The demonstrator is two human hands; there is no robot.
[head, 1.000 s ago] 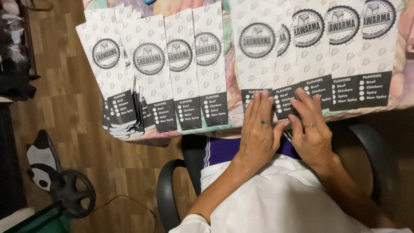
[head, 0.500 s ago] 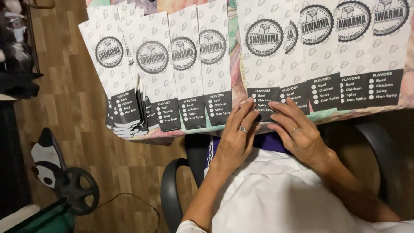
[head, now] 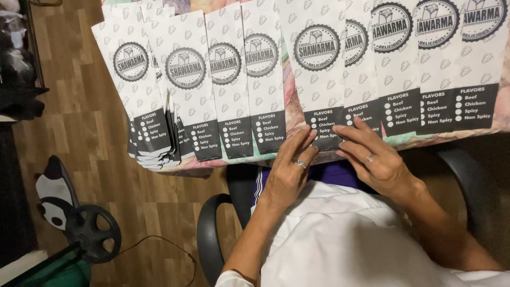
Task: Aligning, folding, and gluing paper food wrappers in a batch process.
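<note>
1. The left hand [head: 289,178] rests with flat, released fingers on the lower edge of the middle paper bag [head: 319,74], which lies on the tabletop [head: 289,103] in a row of bags.
2. The right hand [head: 374,159] lies beside it, fingers spread and released on the same bag's black band.
3. Compared with 1 second ago, both hands sit lower and flatter; the fingers no longer curl over the bag's bottom edge.
4. The stack of bags [head: 151,135] at the tabletop's left end is unchanged.
</note>
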